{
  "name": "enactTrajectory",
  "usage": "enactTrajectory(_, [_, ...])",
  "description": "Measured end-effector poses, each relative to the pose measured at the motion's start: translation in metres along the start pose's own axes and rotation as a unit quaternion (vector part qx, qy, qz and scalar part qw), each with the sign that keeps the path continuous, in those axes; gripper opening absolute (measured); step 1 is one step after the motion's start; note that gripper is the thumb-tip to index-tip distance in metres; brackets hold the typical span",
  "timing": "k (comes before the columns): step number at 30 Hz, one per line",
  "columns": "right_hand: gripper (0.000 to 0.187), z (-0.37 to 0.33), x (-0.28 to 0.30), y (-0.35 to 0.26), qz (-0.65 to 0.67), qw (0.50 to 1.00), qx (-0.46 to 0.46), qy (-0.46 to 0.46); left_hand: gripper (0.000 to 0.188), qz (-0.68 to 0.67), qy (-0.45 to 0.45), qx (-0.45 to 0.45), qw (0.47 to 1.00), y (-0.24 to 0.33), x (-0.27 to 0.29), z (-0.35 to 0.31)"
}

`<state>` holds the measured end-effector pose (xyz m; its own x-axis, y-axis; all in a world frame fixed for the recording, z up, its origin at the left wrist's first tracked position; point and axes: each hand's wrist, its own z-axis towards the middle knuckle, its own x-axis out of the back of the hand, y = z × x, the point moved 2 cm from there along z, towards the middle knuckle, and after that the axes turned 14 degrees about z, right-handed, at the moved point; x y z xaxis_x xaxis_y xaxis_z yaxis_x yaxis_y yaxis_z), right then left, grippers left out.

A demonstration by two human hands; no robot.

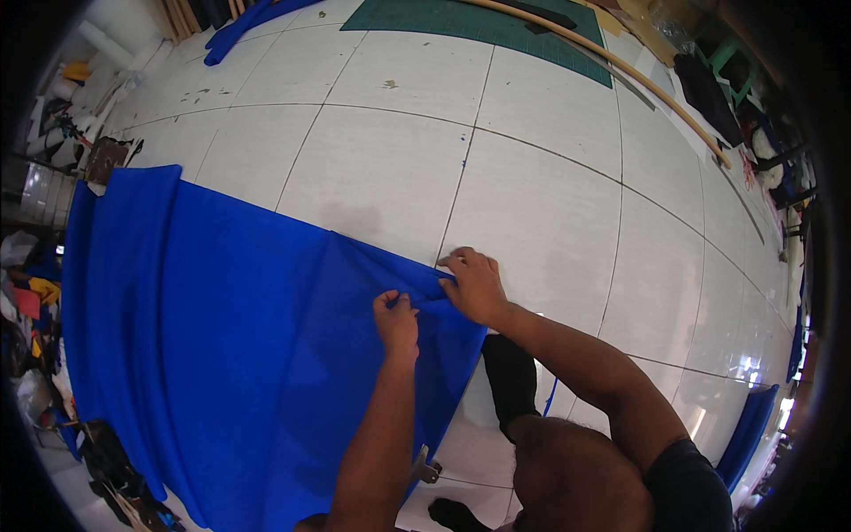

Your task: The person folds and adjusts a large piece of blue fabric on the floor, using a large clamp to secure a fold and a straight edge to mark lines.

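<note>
A wide sheet of blue fabric (230,293) lies spread over the floor, its far edge running slantwise to a corner under my right hand. My right hand (476,285) grips that corner, with the thumb on the near side and the fingers beyond the edge. A loose fold runs along the fabric from the far edge toward this corner. Just left of it, my left hand (396,324) is closed in a pinch above the fabric; what its fingertips hold, if anything, is too small to make out.
White floor tiles (381,168) surround the fabric. A green cutting mat (479,27) lies at the far side, with a long wooden stick (638,80) across it. A small metal piece (425,467) sits by the fabric's near right edge. My bent leg (572,474) is close beside it. Clutter lines the left.
</note>
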<state>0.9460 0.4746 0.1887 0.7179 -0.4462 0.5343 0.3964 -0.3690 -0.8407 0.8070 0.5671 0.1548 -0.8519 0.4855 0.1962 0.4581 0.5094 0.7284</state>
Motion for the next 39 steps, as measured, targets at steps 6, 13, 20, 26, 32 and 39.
enactTrajectory(6, [0.018,-0.013,-0.014,-0.007,-0.123,0.968,0.209,-0.063,0.022,-0.026,-0.015,0.0,1.0,-0.004,0.002,0.004])
enactTrajectory(13, [0.019,0.01,-0.005,0.004,0.084,0.975,-0.153,-0.136,0.027,-0.028,-0.005,0.018,0.999,0.001,0.005,0.003])
enactTrajectory(20, [0.021,0.006,0.003,-0.007,0.001,1.0,-0.022,0.021,0.032,-0.056,0.025,0.028,0.998,0.0,0.002,-0.002])
enactTrajectory(26, [0.019,-0.012,-0.011,-0.02,-0.134,0.977,0.151,-0.073,0.045,-0.055,-0.024,0.029,0.998,-0.006,0.004,0.005])
enactTrajectory(32, [0.017,0.008,0.004,-0.019,0.004,0.98,-0.135,-0.146,0.037,-0.05,-0.018,0.04,0.998,-0.002,0.004,0.003])
enactTrajectory(39, [0.019,0.01,0.008,-0.012,-0.035,0.999,-0.001,-0.037,0.029,-0.055,-0.036,0.039,0.997,-0.006,0.001,0.009])
